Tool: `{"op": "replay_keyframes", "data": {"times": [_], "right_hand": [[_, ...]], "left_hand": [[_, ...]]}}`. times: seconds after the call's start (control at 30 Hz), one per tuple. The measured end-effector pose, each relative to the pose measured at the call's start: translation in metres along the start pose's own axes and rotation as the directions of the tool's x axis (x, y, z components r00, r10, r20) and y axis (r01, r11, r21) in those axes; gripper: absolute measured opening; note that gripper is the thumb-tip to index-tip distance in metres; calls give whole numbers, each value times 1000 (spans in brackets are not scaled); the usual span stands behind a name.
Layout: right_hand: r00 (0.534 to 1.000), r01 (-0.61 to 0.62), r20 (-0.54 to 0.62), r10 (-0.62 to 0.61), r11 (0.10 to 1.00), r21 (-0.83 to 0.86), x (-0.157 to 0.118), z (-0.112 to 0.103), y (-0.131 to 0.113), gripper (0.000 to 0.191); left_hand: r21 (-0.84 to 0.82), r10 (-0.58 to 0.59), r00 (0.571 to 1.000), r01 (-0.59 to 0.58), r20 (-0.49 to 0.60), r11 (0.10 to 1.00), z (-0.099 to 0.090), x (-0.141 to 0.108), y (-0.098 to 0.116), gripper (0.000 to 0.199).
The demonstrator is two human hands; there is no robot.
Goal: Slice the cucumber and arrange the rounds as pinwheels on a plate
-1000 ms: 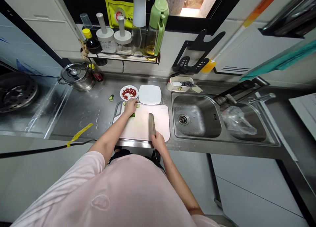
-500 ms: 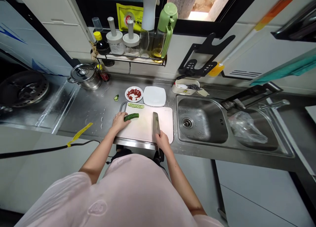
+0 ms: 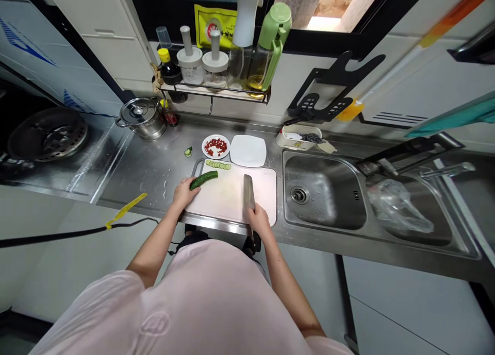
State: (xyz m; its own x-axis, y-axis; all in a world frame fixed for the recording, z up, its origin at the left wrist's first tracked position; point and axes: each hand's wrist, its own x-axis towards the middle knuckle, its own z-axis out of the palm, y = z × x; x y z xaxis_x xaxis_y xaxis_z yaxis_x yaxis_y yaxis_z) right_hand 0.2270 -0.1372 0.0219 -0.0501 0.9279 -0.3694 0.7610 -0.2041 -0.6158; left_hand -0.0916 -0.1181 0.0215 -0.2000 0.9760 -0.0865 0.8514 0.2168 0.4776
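Note:
My left hand (image 3: 184, 193) is closed around the near-left end of a dark green cucumber (image 3: 204, 179), over the left side of a white cutting board (image 3: 228, 203). In my right hand (image 3: 260, 220) is a kitchen knife (image 3: 248, 192), its broad blade over the right part of the board and pointing away from me. Knife and cucumber are apart. A row of cucumber slices (image 3: 218, 165) lies along the board's far left edge. Just behind stand a small plate of chopped red pieces (image 3: 215, 147) and a white square plate (image 3: 248, 151).
A cucumber end piece (image 3: 188, 152) lies on the steel counter left of the plates. A lidded pot (image 3: 144, 119) stands farther left, near a wok (image 3: 46, 133). The sink (image 3: 323, 190) is to the right, with a plastic bag (image 3: 398, 204) in its second basin. A seasoning rack (image 3: 216, 92) hangs behind.
The cucumber has turned a little, its far end now angled more upward, and my left hand has shifted slightly with it. The knife stays nearly in place. The whole view has shifted slightly.

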Motion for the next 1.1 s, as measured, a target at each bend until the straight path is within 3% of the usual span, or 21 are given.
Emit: {"op": "replay_keyframes", "data": {"times": [0.27, 0.5, 0.9, 1.03, 1.1], "right_hand": [[1000, -31, 1, 31, 1000, 6, -1, -2, 9, 29], [999, -37, 25, 37, 999, -2, -1, 0, 8, 30], [999, -46, 17, 46, 999, -2, 2, -4, 5, 29], [999, -47, 6, 48, 997, -64, 1, -7, 2, 29], [999, -38, 7, 39, 993, -109, 0, -9, 1, 29]], "left_hand": [[30, -196, 967, 204, -163, 979, -20, 31, -38, 48], [42, -304, 942, 313, -140, 949, -30, 52, -49, 51], [129, -311, 945, 323, -104, 937, -32, 61, -47, 52], [138, -332, 925, 359, -185, 923, -36, 53, -26, 66], [147, -269, 932, 310, -243, 939, -32, 47, -6, 57]]}}
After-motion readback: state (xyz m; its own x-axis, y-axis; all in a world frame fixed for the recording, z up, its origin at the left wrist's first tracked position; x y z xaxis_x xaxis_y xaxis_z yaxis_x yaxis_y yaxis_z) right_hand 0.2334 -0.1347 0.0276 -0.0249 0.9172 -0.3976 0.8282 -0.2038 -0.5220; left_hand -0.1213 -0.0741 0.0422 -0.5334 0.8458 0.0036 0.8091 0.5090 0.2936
